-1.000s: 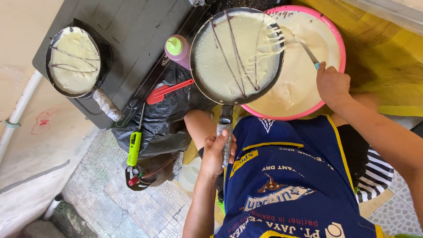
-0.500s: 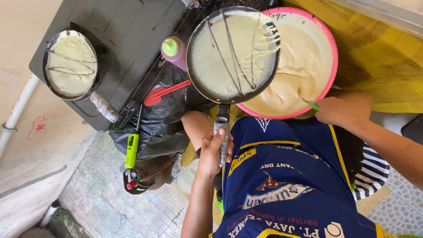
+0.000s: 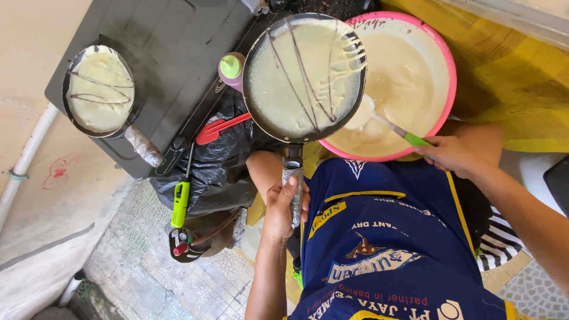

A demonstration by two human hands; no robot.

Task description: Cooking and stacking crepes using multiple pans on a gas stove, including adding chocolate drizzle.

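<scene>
- Head view, looking straight down: left hand [image 3: 283, 204] is clenched around the foil-wrapped handle of a dark frying pan [image 3: 304, 77], held over the edge of a pink-rimmed basin [image 3: 446, 71]
- Pan carries a pale batter layer crossed by dark drizzled lines; its right edge overlaps the basin
- Right hand [image 3: 459, 155] grips the green handle of a ladle [image 3: 379, 118], fingers closed on it; the ladle's bowl sits in the basin's pale batter, just beside the pan's rim
- Basin holds creamy batter, apparently about half full, though the depth is hard to judge from above
- Second pan [image 3: 99, 90] with batter and dark lines rests on a black stove [image 3: 172, 41], well apart to the left
- Squeeze bottle [image 3: 231, 68] with green cap stands near the held pan
- Red spatula [image 3: 219, 127] and green lighter [image 3: 179, 201] lie on a black bag [image 3: 219, 172]
- Blue apron [image 3: 391, 237] covers the person's lap
</scene>
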